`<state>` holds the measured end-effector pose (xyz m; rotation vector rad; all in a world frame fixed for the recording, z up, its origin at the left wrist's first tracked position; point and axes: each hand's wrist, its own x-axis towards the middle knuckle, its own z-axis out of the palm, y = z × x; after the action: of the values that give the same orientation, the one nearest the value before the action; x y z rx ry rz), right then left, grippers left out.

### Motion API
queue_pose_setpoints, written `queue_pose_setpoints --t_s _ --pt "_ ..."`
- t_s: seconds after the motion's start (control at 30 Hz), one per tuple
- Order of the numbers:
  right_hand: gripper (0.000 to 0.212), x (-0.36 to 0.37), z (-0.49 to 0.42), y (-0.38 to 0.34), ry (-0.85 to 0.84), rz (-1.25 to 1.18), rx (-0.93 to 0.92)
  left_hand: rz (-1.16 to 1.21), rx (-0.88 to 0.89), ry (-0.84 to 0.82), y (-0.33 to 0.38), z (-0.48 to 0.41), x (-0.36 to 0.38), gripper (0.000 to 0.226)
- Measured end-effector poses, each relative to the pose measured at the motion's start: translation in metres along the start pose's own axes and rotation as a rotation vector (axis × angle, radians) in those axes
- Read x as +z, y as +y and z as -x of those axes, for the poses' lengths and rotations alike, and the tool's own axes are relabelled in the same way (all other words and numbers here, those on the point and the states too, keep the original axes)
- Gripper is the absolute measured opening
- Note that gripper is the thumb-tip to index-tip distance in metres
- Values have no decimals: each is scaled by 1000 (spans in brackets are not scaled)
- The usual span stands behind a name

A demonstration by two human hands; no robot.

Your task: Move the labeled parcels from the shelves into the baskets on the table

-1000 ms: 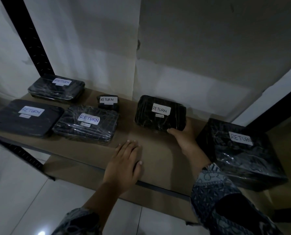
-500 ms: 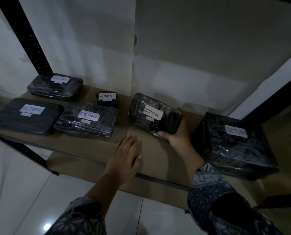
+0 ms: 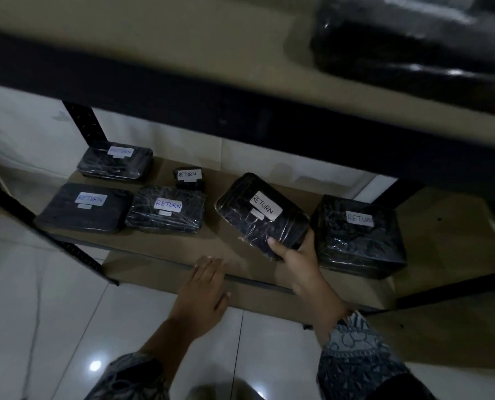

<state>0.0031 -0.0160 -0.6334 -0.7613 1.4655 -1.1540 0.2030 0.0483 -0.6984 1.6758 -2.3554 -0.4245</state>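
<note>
At the far left of the lower shelf we see a flat parcel in black wrap, its white label reading RETURN. Behind it, near the dark back upright, lies a rear parcel with a white label on top. Just right of the flat parcel sits the middle parcel, also labeled RETURN. Behind the middle parcel's right end stands the small parcel, its RETURN label facing us.

Moving right, we come to the left hand, reaching out of a patterned sleeve above the tiled floor. It is open and holds nothing, with the fingers straight and close together. The fingertips lie at the shelf's front edge, though from this angle we cannot tell whether they press on it or hang just above.

Next comes the held parcel, over the board between the middle parcel and the large parcel. It is turned askew to the shelf edge, so its RETURN label runs diagonally. The right hand grips its near right corner, with the thumb on the top face and the fingers curled round the edge.

The large parcel sits at the shelf's right end, just beside that hand, and is labeled RETURN on top. Above it, at the upper right, the upper shelf carries a blurred parcel in glossy black wrap.
</note>
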Motion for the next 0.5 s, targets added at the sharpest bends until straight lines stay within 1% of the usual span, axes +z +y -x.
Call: queue_pose_setpoints --t_s 0.1,0.23,0.4,0.5 --pt "86 -17 40 -23 -20 -21 35 23 61 1 17 12 -31 55" --pt "81 -52 84 -54 -20 -78 82 53 192 5 49 16 -70 54" --pt "66 -109 130 -88 103 -107 28 85 316 -9 102 2 -93 53" --pt "67 -155 157 -100 160 -137 -11 78 369 -13 144 -5 -99 55"
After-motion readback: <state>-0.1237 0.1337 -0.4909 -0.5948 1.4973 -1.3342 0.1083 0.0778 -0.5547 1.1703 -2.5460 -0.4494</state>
